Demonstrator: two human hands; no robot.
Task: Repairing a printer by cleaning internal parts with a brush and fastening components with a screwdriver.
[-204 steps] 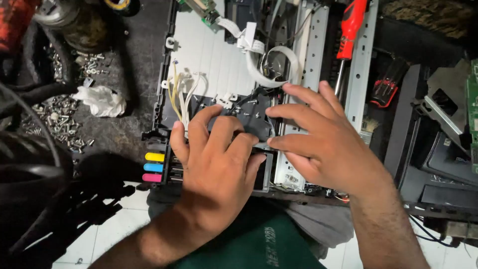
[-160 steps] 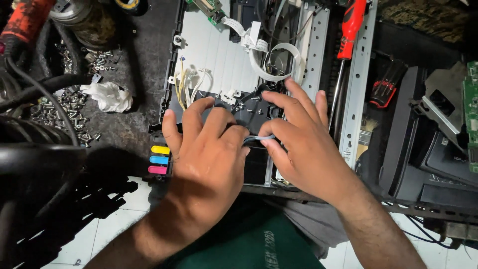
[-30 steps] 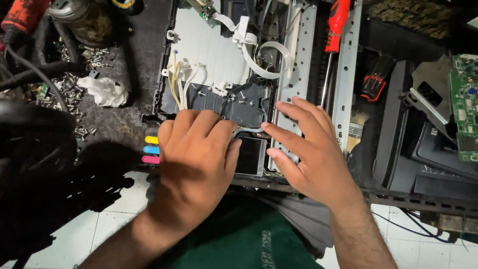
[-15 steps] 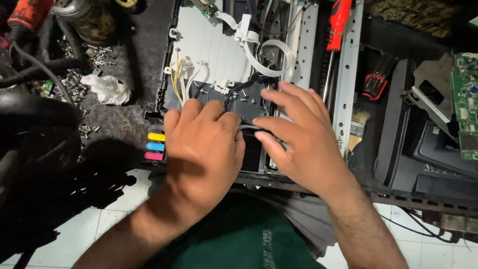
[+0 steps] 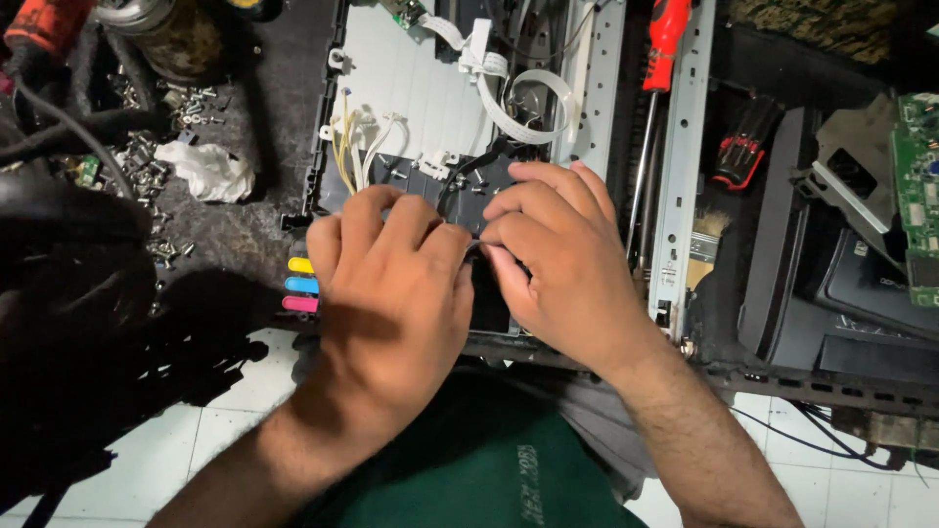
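Note:
An opened printer chassis (image 5: 411, 88) lies before me, with a white panel, thin ink tubes (image 5: 357, 147) and white flat ribbon cables (image 5: 518, 98). Both hands rest on the black carriage block (image 5: 430, 181) in its middle. My left hand (image 5: 391, 293) covers the block's near left side with its fingers curled over it. My right hand (image 5: 558, 264) meets it from the right, and its thumb and fingers pinch a thin dark part where the two hands touch. Yellow, blue and pink ink tabs (image 5: 301, 286) show just left of my left hand.
A red-handled screwdriver (image 5: 660, 59) lies along the metal rail (image 5: 685, 166) at right. Loose screws (image 5: 147, 176) and a crumpled white tissue (image 5: 210, 168) sit at left. A green circuit board (image 5: 915, 196) and black housing parts (image 5: 831, 284) lie at far right. A black cover (image 5: 78, 323) fills the left.
Both hands have stayed on the carriage block and shifted slightly. My right hand's fingers have closed inward to meet my left hand's fingertips.

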